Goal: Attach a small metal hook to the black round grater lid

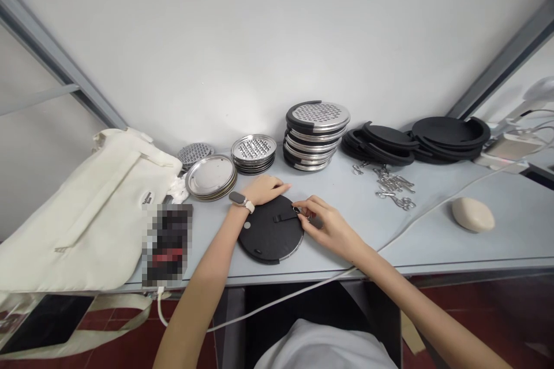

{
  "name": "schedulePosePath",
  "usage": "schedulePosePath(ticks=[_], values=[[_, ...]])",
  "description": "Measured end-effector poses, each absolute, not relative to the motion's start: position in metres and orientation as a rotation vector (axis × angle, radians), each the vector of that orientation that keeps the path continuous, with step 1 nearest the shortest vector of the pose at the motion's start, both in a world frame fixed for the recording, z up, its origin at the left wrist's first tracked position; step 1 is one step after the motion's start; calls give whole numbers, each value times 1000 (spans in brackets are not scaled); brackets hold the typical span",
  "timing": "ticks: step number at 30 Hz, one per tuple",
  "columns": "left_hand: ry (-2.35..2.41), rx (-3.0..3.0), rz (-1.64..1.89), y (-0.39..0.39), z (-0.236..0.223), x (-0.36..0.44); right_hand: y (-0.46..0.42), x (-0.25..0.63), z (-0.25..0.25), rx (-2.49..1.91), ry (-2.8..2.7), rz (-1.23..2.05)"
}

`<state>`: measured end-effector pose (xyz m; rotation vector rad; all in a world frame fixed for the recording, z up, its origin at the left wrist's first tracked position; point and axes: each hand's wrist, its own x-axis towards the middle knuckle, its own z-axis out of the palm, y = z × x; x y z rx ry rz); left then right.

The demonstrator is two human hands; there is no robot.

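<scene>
Reaches forward from the lower edge of the head view with both bare arms, angling the left forearm (212, 274) up and to the right, and the right forearm (402, 294) up and to the left. Bends the left wrist (238, 214) inward, turning the back of the left hand (262, 189) upward, with one digit stretched toward the right. Holds the right hand (331, 225) slightly lower, near the left but apart from it, back of the hand partly up. Brings right thumb (310, 230) and forefinger (305, 204) close together at the tips in a pinch, bending the other fingers beside them.
</scene>
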<state>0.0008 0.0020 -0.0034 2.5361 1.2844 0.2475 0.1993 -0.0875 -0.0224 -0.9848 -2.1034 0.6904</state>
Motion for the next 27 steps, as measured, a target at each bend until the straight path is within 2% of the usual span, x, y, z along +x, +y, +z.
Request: schedulePosePath(ticks=[27], values=[[1302,2515,240,0,-1,2,-89,201,-16,-1000,-1990,674]])
